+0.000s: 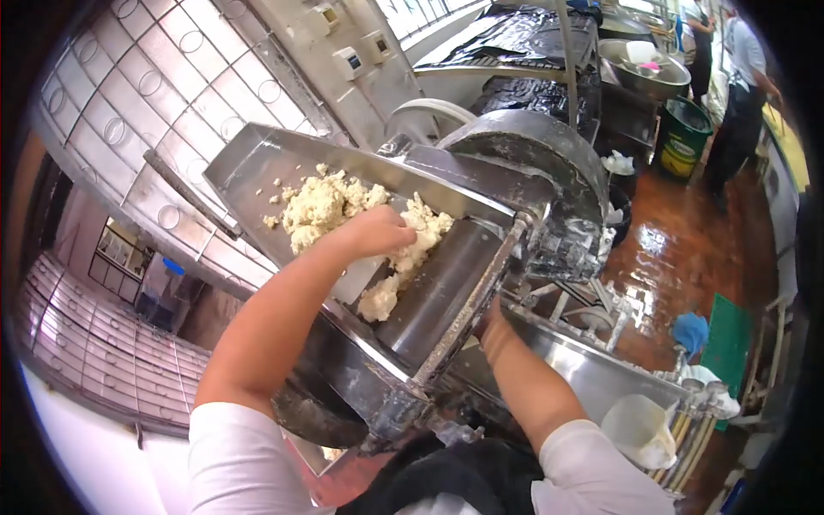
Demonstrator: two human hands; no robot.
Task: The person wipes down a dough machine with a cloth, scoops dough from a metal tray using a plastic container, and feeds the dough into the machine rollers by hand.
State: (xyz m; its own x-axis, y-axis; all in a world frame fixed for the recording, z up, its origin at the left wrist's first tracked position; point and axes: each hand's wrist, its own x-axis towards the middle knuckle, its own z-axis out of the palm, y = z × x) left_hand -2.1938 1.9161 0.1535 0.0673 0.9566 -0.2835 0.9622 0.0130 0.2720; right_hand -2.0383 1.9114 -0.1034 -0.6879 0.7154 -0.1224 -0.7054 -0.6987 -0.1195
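Note:
Crumbly pale dough lies heaped in the metal hopper of a roller machine. My left hand reaches over the hopper, its fingers curled closed against a clump of dough at the edge of the steel roller. More of this dough trails along the roller toward me, ending in a larger lump. My right forearm goes down past the roller's front bar. The right hand at its end is hidden below the machine's edge, so its fingers cannot be seen.
A curved guard covers the machine's far side. At right stand a steel basin, a plastic jug and wooden rods. Farther back are a green bin, a large metal bowl and two people on the shiny floor.

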